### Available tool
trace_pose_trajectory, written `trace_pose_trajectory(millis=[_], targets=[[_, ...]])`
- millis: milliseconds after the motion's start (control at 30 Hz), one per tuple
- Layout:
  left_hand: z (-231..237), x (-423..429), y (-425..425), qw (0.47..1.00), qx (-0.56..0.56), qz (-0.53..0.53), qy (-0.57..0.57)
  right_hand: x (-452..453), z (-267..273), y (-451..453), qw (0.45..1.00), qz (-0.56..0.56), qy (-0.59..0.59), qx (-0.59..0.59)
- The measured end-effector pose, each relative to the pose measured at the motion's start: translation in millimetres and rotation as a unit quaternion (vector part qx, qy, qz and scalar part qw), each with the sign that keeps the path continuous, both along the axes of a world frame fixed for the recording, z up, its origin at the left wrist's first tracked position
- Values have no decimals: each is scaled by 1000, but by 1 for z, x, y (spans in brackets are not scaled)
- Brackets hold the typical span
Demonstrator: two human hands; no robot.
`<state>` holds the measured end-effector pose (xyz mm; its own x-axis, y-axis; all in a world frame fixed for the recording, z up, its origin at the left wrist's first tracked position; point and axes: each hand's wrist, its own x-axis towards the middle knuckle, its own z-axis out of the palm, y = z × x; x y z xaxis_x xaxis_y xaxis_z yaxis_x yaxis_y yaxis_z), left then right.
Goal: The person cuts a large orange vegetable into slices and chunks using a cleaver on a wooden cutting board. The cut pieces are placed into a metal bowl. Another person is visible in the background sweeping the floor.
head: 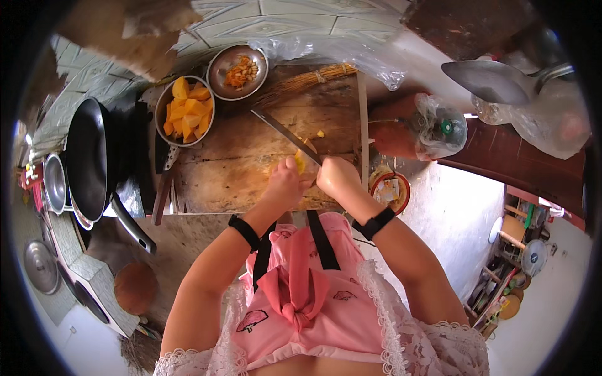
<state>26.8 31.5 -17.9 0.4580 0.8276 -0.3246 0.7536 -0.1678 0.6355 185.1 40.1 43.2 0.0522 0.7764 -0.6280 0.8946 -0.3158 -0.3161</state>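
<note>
My right hand [337, 177] is closed around the handle of a knife, whose long blade [282, 130] points up and left over the worn wooden board [221, 178]. Under the blade, near the board's front edge, my left hand [286, 184] holds a yellowish piece of food [301, 162], probably squash; its far side passes behind the blade. A small yellow scrap [320, 134] lies beyond the knife. At the board's back left stands a metal pot of orange squash chunks [190, 115]. Beside it, a metal bowl [221, 84] holds seeds and stringy orange pulp [241, 73].
A straw brush [301, 82] lies along the board's back edge. Left are a black wok [87, 160] and a dark-handled cleaver [164, 188]. A plastic-covered gas cylinder [423, 127] and a red-rimmed bin [405, 193] stand to the right. A metal ladle [487, 81] is at upper right.
</note>
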Motion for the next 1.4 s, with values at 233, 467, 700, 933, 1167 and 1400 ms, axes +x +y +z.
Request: trace_pose_trajectory(millis=[233,467,700,933,1167,1400], targets=[[5,1,3,1000,-3,-7,12,-10,-21,25,999,-31,8,-4],[9,0,1,1000,20,-2,4,24,-22,5,993,-28,61,97],[11,2,-8,998,-42,44,15,7,-20,-36,995,-11,58,82],[10,1,-7,996,-71,40,27,-4,-24,2,999,-25,33,-18],[9,3,-4,998,-47,25,21,11,-24,-14,997,-47,40,56],[13,3,-8,997,-66,41,13,-1,2,4,999,-13,26,-45]])
